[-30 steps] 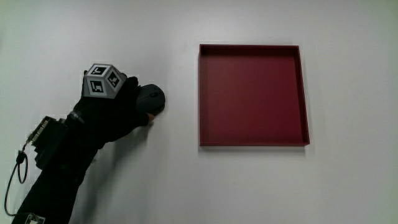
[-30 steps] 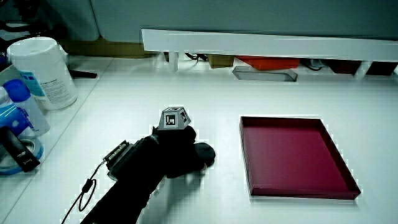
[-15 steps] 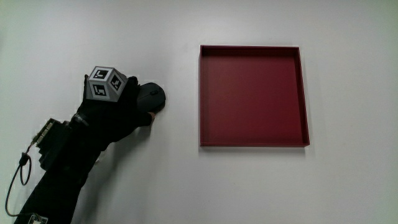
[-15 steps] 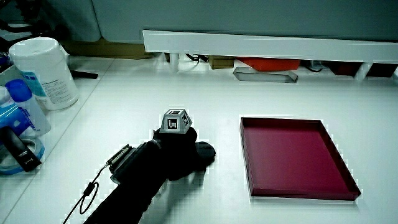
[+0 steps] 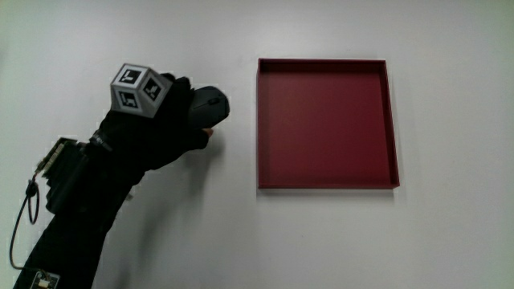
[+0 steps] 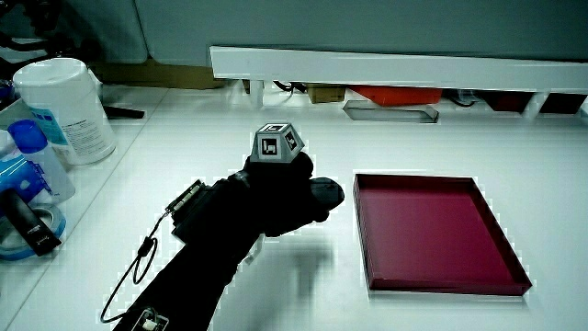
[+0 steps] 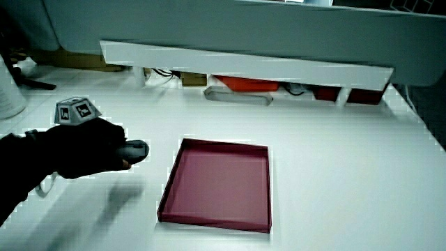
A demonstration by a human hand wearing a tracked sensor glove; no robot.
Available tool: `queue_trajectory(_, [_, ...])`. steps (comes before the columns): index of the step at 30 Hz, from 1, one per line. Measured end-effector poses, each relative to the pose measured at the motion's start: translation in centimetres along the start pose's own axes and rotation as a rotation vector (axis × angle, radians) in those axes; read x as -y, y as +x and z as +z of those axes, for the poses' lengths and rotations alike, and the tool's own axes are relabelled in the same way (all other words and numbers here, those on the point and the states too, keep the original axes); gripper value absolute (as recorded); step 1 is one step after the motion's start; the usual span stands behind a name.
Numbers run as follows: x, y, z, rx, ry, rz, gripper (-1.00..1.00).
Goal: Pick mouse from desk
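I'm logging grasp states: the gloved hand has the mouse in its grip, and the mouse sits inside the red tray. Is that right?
The grip is right, the place is not. The hand holds the mouse beside the red tray, not inside it. The main view shows a strip of bare table between mouse and tray, and in a side view the tray holds nothing.
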Motion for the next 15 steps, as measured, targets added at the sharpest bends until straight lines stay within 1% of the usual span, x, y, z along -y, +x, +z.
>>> queue_trajectory(1, [-0.05,-0.02,-0.07,0.011,0.003,0.000,0.00])
queue_trajectory(2, [0.11,0.14,0.04,0.006,-0.002,0.003,0.00])
queue_trajectory(4, [0.11,0.25,0.03,-0.007,0.007,0.005,0.11])
queue_trajectory(6, [-0.07,0.15,-0.21,0.001,0.026,-0.009,0.21])
queue_trajectory(7, [-0.03,0.23,-0.19,-0.003,0.030,-0.007,0.26])
queue_trajectory(8, [-0.11,0.18,-0.25,-0.001,0.040,-0.015,0.32])
queue_trajectory(12, [-0.14,0.10,-0.20,0.013,0.050,-0.005,0.53])
queue_trajectory(13, [-0.12,0.15,-0.14,0.010,0.061,-0.022,0.58])
queue_trajectory(15, [-0.21,-0.05,-0.20,0.028,0.065,-0.018,0.68])
